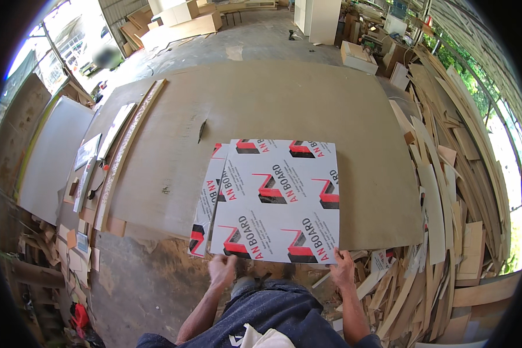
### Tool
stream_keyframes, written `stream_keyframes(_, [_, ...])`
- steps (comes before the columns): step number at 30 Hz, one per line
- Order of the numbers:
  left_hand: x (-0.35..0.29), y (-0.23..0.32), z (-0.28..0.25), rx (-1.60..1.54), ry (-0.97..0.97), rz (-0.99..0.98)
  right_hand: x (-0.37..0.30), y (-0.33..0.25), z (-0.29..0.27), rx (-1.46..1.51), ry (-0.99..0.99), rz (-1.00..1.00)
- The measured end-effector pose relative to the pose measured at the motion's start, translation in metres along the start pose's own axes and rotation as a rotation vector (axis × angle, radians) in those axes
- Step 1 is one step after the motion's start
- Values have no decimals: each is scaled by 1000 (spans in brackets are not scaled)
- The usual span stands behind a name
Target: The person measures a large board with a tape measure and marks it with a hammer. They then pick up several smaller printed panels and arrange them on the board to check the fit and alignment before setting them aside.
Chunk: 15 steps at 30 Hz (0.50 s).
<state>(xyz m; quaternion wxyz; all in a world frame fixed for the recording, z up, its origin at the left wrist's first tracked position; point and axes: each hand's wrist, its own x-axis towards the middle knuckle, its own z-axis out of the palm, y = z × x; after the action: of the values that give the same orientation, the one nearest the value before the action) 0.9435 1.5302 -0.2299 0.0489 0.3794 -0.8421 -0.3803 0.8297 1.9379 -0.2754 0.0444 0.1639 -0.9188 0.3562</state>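
Observation:
A square white board with a red and black printed film lies on the large brown worktable panel. Under its left side, a narrower strip with the same printing sticks out. My right hand grips the board's near right corner, thumb and fingers at the edge. Close to the near left corner, my left hand is closed with its fingers curled; whether it pinches anything is hidden. Farther up the panel lies a small dark tool of unclear kind.
A long pale rail runs along the panel's left side, beside white strips. Wood offcuts pile up on the right. Large sheets lean at the left. White cabinets stand at the back.

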Motion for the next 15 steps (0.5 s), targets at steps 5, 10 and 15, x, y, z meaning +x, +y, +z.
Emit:
stream_keyframes(5, [63, -17, -72, 242, 387, 208, 0, -71, 5, -274, 177, 12])
stream_keyframes(10, [101, -24, -76, 247, 104, 158, -39, -129, 104, 585, 373, 660])
stream_keyframes(15, [100, -40, -76, 156, 65, 149, -21, -191, 174, 1603, 269, 1385])
